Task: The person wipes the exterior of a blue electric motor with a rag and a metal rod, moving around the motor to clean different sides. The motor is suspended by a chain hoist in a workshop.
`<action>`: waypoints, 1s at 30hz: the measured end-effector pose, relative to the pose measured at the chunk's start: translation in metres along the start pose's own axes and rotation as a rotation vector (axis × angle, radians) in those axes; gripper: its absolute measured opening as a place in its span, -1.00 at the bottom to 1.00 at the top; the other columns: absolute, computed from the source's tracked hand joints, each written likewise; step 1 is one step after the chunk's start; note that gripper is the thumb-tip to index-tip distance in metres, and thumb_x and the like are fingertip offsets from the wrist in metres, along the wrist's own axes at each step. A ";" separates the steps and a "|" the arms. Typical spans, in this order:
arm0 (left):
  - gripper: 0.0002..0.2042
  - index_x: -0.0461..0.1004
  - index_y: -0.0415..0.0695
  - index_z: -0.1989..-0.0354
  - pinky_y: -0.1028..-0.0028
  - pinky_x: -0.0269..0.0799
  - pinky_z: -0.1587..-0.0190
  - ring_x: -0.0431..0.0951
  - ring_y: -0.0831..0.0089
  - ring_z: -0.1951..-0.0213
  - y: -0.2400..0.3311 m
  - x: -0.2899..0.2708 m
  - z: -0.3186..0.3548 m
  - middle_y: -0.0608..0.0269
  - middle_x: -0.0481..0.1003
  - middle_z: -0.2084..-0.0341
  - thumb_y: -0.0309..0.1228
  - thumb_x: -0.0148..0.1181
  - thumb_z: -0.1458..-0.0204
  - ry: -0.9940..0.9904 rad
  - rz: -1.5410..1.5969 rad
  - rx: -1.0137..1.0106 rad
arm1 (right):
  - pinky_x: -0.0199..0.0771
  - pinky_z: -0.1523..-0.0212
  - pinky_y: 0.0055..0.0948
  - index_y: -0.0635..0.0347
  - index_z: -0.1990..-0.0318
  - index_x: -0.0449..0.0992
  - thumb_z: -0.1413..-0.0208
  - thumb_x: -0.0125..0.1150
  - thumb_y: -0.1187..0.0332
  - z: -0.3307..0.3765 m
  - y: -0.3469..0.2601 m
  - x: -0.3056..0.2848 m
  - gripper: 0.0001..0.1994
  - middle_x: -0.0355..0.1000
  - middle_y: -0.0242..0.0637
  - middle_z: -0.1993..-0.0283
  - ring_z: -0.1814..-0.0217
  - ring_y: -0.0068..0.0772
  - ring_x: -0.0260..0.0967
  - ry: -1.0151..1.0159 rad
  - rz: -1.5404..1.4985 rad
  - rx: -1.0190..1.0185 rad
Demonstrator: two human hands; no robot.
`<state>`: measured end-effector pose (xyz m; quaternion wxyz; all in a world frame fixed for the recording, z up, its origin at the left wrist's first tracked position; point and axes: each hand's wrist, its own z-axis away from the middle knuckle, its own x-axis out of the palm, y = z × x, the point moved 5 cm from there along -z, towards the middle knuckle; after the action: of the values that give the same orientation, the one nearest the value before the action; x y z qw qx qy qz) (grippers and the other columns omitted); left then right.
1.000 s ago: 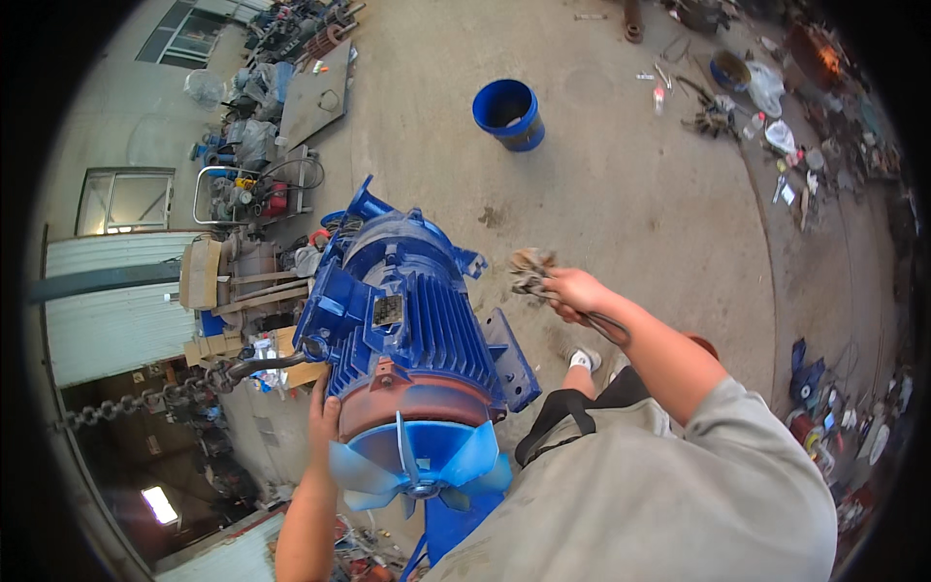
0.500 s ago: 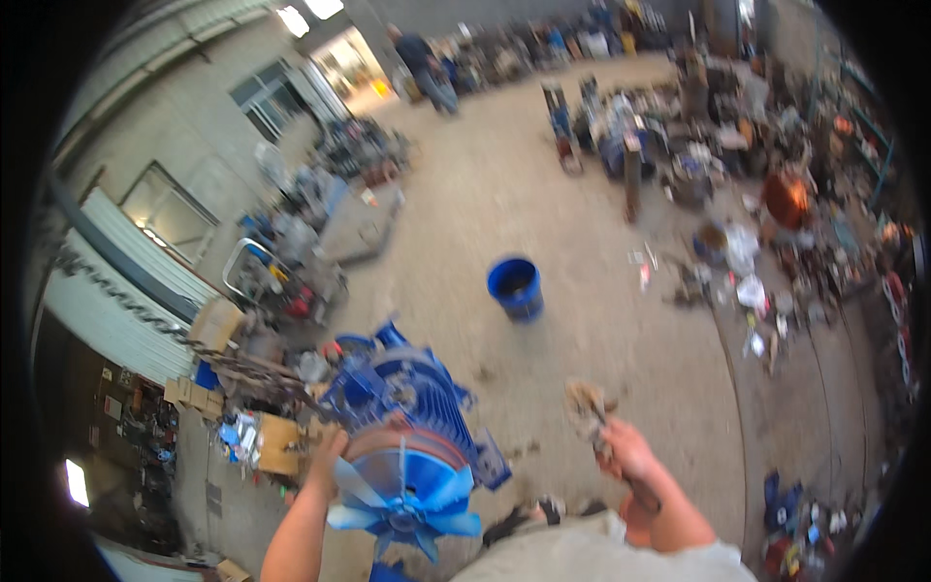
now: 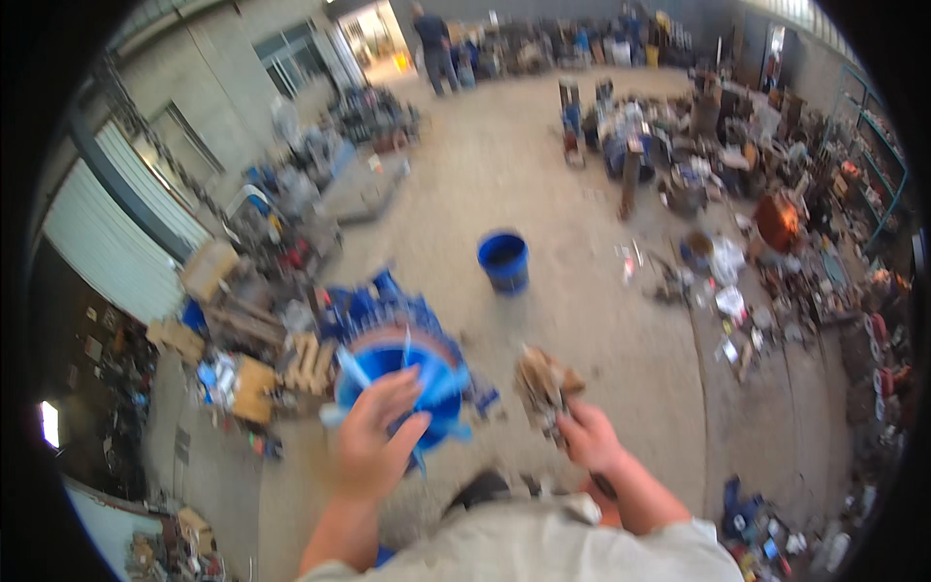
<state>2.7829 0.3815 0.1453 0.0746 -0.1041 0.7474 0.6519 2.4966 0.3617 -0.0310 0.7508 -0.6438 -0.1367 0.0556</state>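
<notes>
A blue electric motor [image 3: 373,308] stands at my front left, its ribbed body pointing away from me. On its near end is a light-blue fan [image 3: 441,393] with several blades. My left hand [image 3: 383,432] is in front of the fan, fingers spread and smeared by motion; whether it touches a blade I cannot tell. To the right of the motor, my right hand [image 3: 590,436] is closed on a crumpled, dirty brown rag [image 3: 545,380]. A dark tool end [image 3: 603,485] shows below that hand; its kind is unclear.
A blue bucket [image 3: 503,264] stands on the concrete floor beyond the motor. Scrap and machine parts lie in heaps along the left and the right [image 3: 766,209]. A chain [image 3: 145,131] hangs at upper left. Far back, a person [image 3: 433,48] stands near the doorway.
My left hand has left the motor's left side and come up in front of the fan. My right hand with the rag has shifted slightly left. The whole view has shifted.
</notes>
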 end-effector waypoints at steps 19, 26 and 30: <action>-0.79 0.49 -0.19 0.11 0.55 0.45 0.14 0.48 0.67 0.26 -0.040 0.066 0.063 0.38 0.55 0.28 -0.28 0.16 -0.39 0.152 0.522 0.040 | 0.49 0.31 -0.51 0.06 -0.62 -0.09 -0.38 0.08 0.46 0.165 -0.029 0.070 -0.27 0.52 -0.23 -0.02 0.29 -0.55 0.43 -0.444 -0.202 0.215; -0.65 0.49 -0.17 0.19 0.61 0.36 0.22 0.37 0.72 0.33 -0.045 0.063 0.082 0.43 0.49 0.40 -0.16 -0.09 -0.50 0.124 0.558 0.089 | 0.34 0.49 -0.60 0.16 -0.39 0.43 -0.37 0.10 0.55 0.208 -0.005 0.053 -0.55 0.60 -0.32 0.28 0.54 -0.70 0.25 -0.150 -0.054 0.096; -0.66 0.51 -0.17 0.18 0.60 0.39 0.20 0.43 0.71 0.31 -0.041 0.075 0.076 0.41 0.53 0.36 -0.18 -0.09 -0.50 0.130 0.610 0.061 | 0.31 0.54 -0.62 0.17 -0.35 0.48 -0.33 0.13 0.57 0.219 -0.009 0.038 -0.56 0.60 -0.31 0.28 0.57 -0.72 0.25 -0.073 0.015 0.033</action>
<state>2.7185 0.4471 0.0765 -0.1692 0.0859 0.7665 0.6136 2.4719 0.5784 0.0118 0.7553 -0.6299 -0.1585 0.0869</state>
